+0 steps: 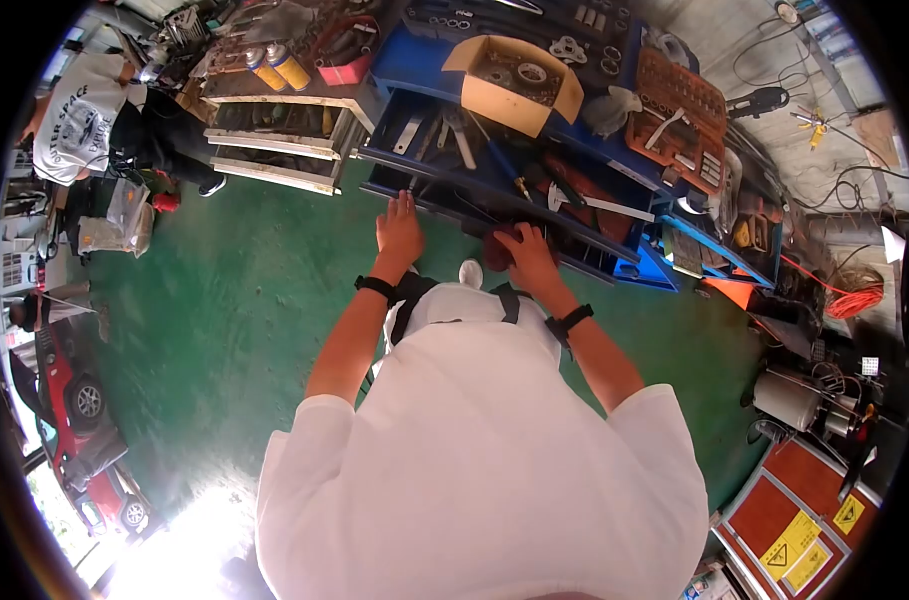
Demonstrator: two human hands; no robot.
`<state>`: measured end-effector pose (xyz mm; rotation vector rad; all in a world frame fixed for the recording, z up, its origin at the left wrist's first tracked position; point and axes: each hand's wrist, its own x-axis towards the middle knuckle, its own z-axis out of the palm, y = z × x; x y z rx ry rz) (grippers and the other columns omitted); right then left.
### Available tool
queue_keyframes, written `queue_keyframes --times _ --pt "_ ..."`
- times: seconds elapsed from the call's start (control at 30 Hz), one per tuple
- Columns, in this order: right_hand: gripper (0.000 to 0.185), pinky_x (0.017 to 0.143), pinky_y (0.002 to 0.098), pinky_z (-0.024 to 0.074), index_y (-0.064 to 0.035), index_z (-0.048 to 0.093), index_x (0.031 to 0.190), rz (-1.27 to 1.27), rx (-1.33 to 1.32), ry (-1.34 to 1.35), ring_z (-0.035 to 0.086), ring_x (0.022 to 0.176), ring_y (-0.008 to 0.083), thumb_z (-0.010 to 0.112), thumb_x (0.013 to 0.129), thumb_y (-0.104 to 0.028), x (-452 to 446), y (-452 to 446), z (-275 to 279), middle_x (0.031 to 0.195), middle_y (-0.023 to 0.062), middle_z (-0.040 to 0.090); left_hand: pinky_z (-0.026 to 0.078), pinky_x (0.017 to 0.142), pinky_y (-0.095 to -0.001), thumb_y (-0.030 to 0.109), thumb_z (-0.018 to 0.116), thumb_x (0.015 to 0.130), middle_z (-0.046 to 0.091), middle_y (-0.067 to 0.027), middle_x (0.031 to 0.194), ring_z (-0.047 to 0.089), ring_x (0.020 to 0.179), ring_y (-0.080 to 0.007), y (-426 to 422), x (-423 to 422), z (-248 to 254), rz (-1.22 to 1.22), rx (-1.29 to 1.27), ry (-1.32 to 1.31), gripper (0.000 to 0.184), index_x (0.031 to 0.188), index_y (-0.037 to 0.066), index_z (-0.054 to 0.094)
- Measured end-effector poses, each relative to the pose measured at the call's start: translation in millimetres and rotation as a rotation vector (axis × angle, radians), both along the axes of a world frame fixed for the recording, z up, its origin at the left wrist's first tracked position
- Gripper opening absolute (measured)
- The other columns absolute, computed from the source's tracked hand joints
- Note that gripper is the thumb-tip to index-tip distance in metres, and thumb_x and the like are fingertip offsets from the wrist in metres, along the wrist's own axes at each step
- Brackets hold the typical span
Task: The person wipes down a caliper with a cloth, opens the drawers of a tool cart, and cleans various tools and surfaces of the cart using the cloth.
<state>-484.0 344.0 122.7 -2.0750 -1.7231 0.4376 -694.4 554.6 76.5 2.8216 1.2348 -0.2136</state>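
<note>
My left hand (401, 232) reaches the front edge of a lower dark drawer (434, 205) of the blue tool cabinet (414, 66), its fingers stretched out and holding nothing I can see. My right hand (532, 260) has its fingers curled over a dark reddish-brown, cloth-like bundle (495, 250) at the front of the drawers; its exact kind is unclear. Above the hands, an open upper drawer holds a hammer (460, 140), a caliper-like tool (606, 207), a blue-handled tool (497, 160) and other hand tools.
On the cabinet stand an open cardboard box (554, 115) of parts and an orange socket case (679, 90). To the left are a workbench with open drawers (274, 145), spray cans (289, 68) and another person (84, 120). A red car (74, 400) stands farther left.
</note>
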Motion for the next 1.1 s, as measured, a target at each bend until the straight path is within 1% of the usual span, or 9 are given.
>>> queue_keyframes --times 0.07,0.2,0.37,0.4,0.47,0.67,0.77,0.87,1.1 --pt "0.067 0.091 0.0487 0.0481 -0.0201 0.058 0.13 -0.012 -0.034 0.037 0.052 0.109 0.0403 0.07 0.067 0.001 0 -5 -7 0.121 0.0188 0.049 0.037 0.11 -0.0508 0.02 0.058 0.086 0.025 -0.0071 0.162 0.031 0.146 -0.03 -1 4 19 0.069 -0.146 0.104 0.074 0.153 0.006 0.029" --pt "0.059 0.085 0.0503 0.0516 -0.0175 0.059 0.122 -0.131 -0.162 -0.023 0.055 0.103 0.0403 0.066 0.067 0.001 25 -51 -13 0.114 0.0179 0.05 0.037 0.109 -0.0515 0.019 0.058 0.086 0.024 -0.006 0.163 0.033 0.145 -0.0304 1 4 21 0.115 -0.207 0.038 0.077 0.154 0.008 0.027" --pt "0.054 0.083 0.0505 0.0518 -0.0157 0.058 0.119 -0.285 -0.244 -0.109 0.057 0.1 0.0411 0.065 0.068 -0.002 57 -128 -5 0.108 0.0165 0.051 0.045 0.102 -0.0513 0.016 0.06 0.083 0.02 -0.0058 0.164 0.044 0.136 -0.032 -5 -2 15 0.146 -0.278 -0.07 0.082 0.156 0.008 0.022" --pt "0.054 0.083 0.0504 0.0515 -0.0145 0.057 0.119 -0.38 -0.232 -0.075 0.056 0.1 0.0421 0.066 0.068 -0.002 60 -137 -3 0.108 0.0171 0.051 0.045 0.102 -0.0513 0.016 0.06 0.083 0.02 -0.0058 0.164 0.044 0.136 -0.032 -6 -3 11 0.147 -0.282 -0.069 0.082 0.156 0.008 0.022" --pt "0.054 0.083 0.0502 0.0511 -0.0134 0.057 0.119 -0.478 -0.22 -0.043 0.056 0.099 0.0431 0.066 0.067 -0.002 62 -146 -4 0.108 0.0178 0.051 0.051 0.093 -0.0511 0.018 0.061 0.081 0.02 -0.007 0.164 0.056 0.12 -0.0357 -8 -3 6 0.136 -0.235 -0.121 0.083 0.154 0.005 0.023" --pt "0.055 0.087 0.05 0.0494 -0.0087 0.057 0.122 -0.512 -0.114 0.032 0.055 0.099 0.0446 0.066 0.068 -0.004 43 -97 4 0.11 0.0208 0.05 0.054 0.086 -0.0494 0.018 0.062 0.08 0.017 -0.008 0.164 0.063 0.107 -0.0379 -9 -1 14 0.163 -0.282 -0.103 0.087 0.155 0.005 0.02" --pt "0.058 0.089 0.0497 0.0489 -0.0087 0.057 0.126 -0.39 -0.054 0.084 0.055 0.1 0.0442 0.066 0.069 -0.004 27 -60 1 0.11 0.0215 0.05 0.055 0.083 -0.0491 0.018 0.061 0.08 0.017 -0.0062 0.164 0.064 0.106 -0.0373 -11 -2 19 0.181 -0.295 -0.115 0.087 0.155 0.006 0.021" --pt "0.062 0.089 0.0487 0.0489 -0.0095 0.057 0.13 -0.324 -0.039 0.08 0.055 0.1 0.0429 0.066 0.07 -0.004 21 -47 -5 0.108 0.0217 0.049 0.055 0.082 -0.0489 0.017 0.061 0.079 0.016 -0.0038 0.165 0.064 0.105 -0.0368 -13 1 23 0.211 -0.319 -0.127 0.087 0.156 0.008 0.02" --pt "0.068 0.084 0.0451 0.0522 -0.0222 0.059 0.135 -0.422 -0.162 0.045 0.059 0.095 0.0375 0.062 0.07 -0.003 46 -96 -9 0.105 0.0165 0.052 0.055 0.081 -0.0487 0.017 0.06 0.08 0.014 -0.0005 0.165 0.065 0.102 -0.0367 -10 -6 27 0.203 -0.335 -0.1 0.089 0.157 0.012 0.017"
